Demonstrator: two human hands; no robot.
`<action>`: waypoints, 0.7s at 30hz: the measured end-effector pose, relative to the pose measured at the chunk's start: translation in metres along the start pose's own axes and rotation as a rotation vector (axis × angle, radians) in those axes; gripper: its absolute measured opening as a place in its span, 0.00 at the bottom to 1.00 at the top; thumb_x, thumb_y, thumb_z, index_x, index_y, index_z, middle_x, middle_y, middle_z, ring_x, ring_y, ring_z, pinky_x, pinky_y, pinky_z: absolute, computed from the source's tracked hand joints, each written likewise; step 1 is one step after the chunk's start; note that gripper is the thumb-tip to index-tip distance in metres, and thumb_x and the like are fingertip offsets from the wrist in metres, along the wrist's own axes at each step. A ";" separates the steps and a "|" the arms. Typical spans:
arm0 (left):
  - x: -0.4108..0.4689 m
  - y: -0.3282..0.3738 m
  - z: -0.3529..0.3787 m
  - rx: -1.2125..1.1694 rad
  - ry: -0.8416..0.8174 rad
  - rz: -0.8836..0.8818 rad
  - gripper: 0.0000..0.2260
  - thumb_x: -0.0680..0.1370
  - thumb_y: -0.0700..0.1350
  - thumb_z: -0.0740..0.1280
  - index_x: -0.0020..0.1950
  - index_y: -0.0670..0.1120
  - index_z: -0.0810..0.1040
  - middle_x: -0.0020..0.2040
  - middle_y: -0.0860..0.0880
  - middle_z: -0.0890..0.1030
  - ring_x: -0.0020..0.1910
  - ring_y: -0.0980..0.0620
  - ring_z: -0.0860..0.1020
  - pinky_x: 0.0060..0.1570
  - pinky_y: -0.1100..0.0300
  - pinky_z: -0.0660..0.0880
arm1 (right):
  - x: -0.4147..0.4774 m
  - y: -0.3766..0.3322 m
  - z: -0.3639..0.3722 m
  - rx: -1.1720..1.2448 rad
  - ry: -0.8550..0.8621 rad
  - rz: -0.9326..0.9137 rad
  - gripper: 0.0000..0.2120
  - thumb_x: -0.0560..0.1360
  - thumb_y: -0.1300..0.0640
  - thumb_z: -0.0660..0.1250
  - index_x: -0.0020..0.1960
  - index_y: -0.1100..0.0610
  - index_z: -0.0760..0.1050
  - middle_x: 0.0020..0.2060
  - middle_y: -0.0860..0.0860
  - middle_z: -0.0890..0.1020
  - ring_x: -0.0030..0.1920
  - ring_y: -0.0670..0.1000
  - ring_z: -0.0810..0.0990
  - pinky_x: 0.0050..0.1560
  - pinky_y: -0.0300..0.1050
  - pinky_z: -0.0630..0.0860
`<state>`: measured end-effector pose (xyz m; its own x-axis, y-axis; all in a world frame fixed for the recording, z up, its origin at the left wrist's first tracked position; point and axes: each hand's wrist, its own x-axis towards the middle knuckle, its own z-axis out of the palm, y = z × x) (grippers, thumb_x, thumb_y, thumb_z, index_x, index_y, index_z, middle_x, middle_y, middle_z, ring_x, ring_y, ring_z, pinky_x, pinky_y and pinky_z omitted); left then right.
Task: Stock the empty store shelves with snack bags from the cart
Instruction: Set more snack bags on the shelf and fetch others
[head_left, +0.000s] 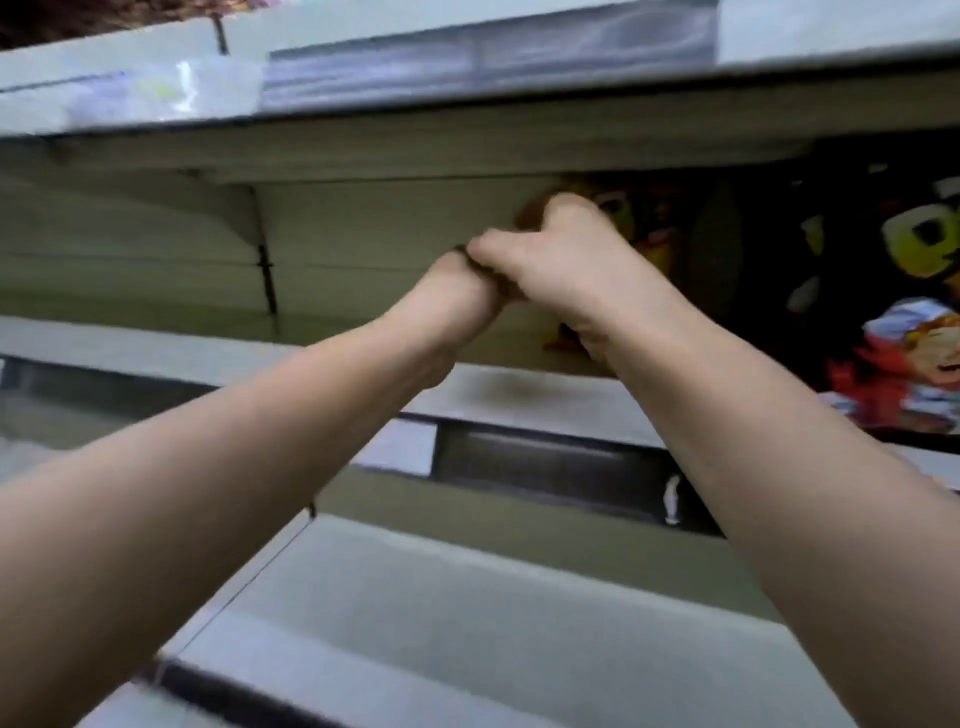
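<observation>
Pale grey-green metal shelving, tiers stacked close. Beige slatted back panel with a dark slotted upright. Clear price-strip holders along the edges (blurred). Dim, shadowed light inside.

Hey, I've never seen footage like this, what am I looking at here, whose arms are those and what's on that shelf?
This is one picture from a wide-angle camera worn on a person's head, so you see their own bare arms reaching forward. No robot is involved. The left hand and right hand meet, touching, inside a pale grey metal store shelf. They seem to grip something small and dark between them; blur hides what it is. Behind the right hand stands an orange-brown snack bag, and to the right a dark snack bag with a cartoon figure. The shelf's left part and the lower shelf look bare.
</observation>
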<state>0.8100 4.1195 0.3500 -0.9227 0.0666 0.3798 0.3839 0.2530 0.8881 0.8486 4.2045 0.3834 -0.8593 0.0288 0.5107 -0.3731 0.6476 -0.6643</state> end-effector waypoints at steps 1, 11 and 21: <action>-0.017 0.000 -0.012 -0.036 0.042 0.018 0.14 0.76 0.40 0.64 0.61 0.38 0.73 0.57 0.41 0.79 0.55 0.52 0.76 0.40 0.72 0.72 | -0.011 -0.004 0.009 0.045 -0.004 -0.037 0.20 0.74 0.49 0.66 0.60 0.60 0.72 0.58 0.57 0.76 0.59 0.55 0.75 0.59 0.47 0.73; -0.164 -0.057 -0.167 -0.102 0.522 -0.169 0.08 0.72 0.36 0.70 0.48 0.47 0.75 0.45 0.47 0.79 0.48 0.51 0.76 0.50 0.58 0.72 | -0.085 -0.064 0.148 0.652 -0.256 -0.144 0.12 0.75 0.54 0.67 0.57 0.55 0.72 0.51 0.47 0.77 0.55 0.48 0.76 0.61 0.47 0.73; -0.324 -0.132 -0.333 -0.053 0.936 -0.455 0.08 0.74 0.35 0.67 0.46 0.47 0.74 0.45 0.46 0.77 0.43 0.52 0.74 0.41 0.62 0.69 | -0.186 -0.168 0.340 0.763 -0.739 -0.156 0.10 0.75 0.59 0.67 0.55 0.56 0.73 0.49 0.48 0.78 0.52 0.48 0.76 0.57 0.43 0.73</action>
<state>1.0705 3.7428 0.1965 -0.5920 -0.8052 0.0357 0.0291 0.0229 0.9993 0.9525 3.8312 0.2144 -0.6862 -0.6468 0.3328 -0.3975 -0.0498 -0.9163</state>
